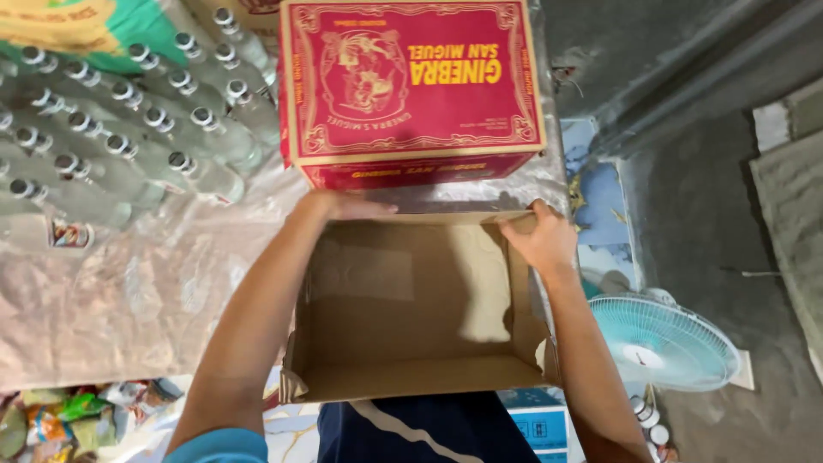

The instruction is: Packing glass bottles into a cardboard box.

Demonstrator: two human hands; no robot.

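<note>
An open brown cardboard box (411, 343) sits in front of me, its inside bare. My left hand (343, 206) rests on the far left corner of its rim, fingers laid over the edge. My right hand (538, 236) grips the far right corner of the rim. Just beyond the open box stands a closed red cardboard carton (411, 86) with gold printing on its top.
Several clear glass bottles (129, 129) with metal caps lie in rows at the upper left on a shiny plastic sheet (129, 300). A light blue electric fan (664, 343) stands on the dark floor at the right. Colourful snack packets (60, 420) lie at the lower left.
</note>
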